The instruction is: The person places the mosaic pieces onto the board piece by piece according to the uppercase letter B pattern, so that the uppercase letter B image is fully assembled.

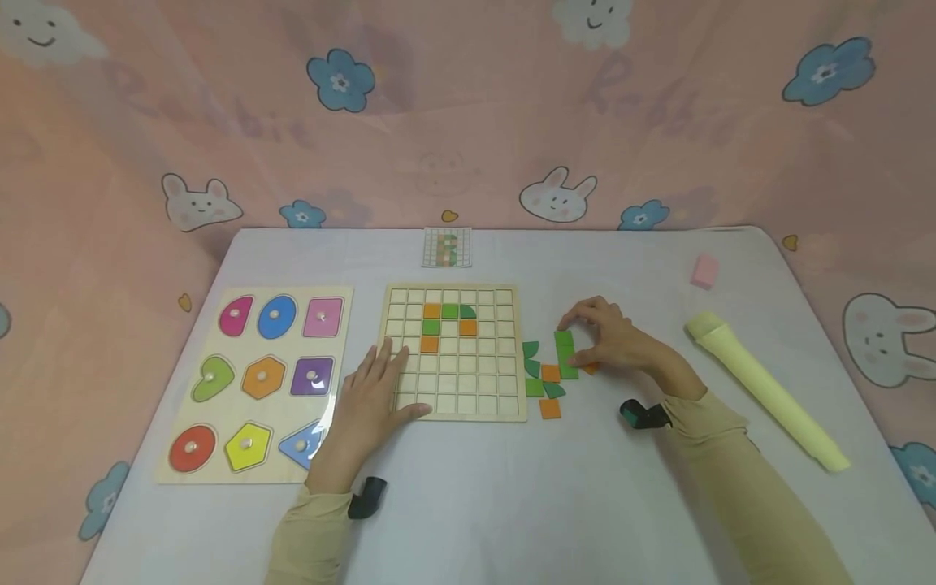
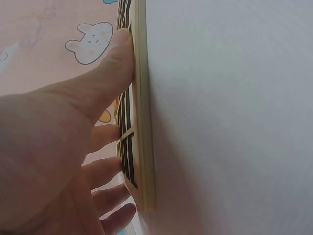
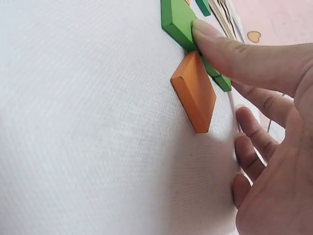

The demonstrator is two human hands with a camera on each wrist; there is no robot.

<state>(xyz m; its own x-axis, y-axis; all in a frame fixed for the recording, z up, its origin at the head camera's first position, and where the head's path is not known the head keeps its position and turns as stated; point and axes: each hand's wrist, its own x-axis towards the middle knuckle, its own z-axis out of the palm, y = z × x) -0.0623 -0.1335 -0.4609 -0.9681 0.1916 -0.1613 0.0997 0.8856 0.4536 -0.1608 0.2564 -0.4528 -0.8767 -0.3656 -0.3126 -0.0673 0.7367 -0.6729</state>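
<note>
My left hand [image 1: 369, 402] rests with spread fingers on the left edge of the wooden grid board [image 1: 453, 409]; in the left wrist view its thumb [image 2: 120, 54] lies on the board's rim. Orange and green tiles fill several cells near the board's top. Right of the board, my right hand [image 1: 610, 333] pinches at a short row of green square tiles [image 1: 565, 354], index finger at the far end, thumb along the side. In the right wrist view, the thumb presses against the green tiles [image 3: 178, 24]. An orange tile [image 3: 195, 93] lies just beside them.
Loose green and orange tiles [image 1: 550, 409] lie between board and right hand. A shape puzzle [image 1: 249, 325] stands left, partly under the left forearm. A small pattern card [image 1: 447, 247] lies behind the board. A yellow roll [image 1: 768, 390] and pink block [image 1: 705, 271] are at right.
</note>
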